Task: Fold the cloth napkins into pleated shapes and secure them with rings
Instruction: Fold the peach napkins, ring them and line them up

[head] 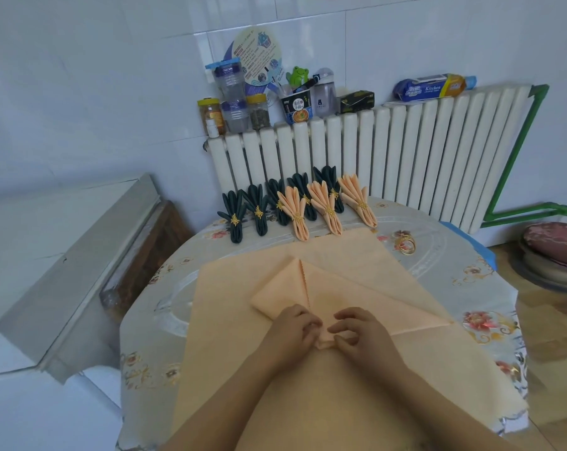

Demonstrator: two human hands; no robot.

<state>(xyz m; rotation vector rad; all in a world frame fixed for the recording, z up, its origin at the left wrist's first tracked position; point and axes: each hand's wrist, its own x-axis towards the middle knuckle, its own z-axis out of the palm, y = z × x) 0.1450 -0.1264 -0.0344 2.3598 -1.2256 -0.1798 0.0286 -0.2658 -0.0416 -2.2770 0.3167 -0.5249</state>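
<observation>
A peach napkin (334,288) folded into a triangle lies on top of larger flat peach cloths (230,307) in the middle of the round table. My left hand (290,327) and my right hand (361,333) meet at its near corner, fingers curled, and pinch a small pleat of the fabric between them. Finished pleated napkins stand in a row at the table's far edge: several dark green ones (238,211) and three peach ones (296,211), each bound by a gold ring. Loose gold rings (405,244) lie at the far right of the table.
The table wears a floral plastic cover (480,323). A white radiator (405,151) stands behind it, with jars, a cup and boxes (243,105) on top. A grey ledge (80,262) runs at the left. A cushioned stool (555,255) sits at the right.
</observation>
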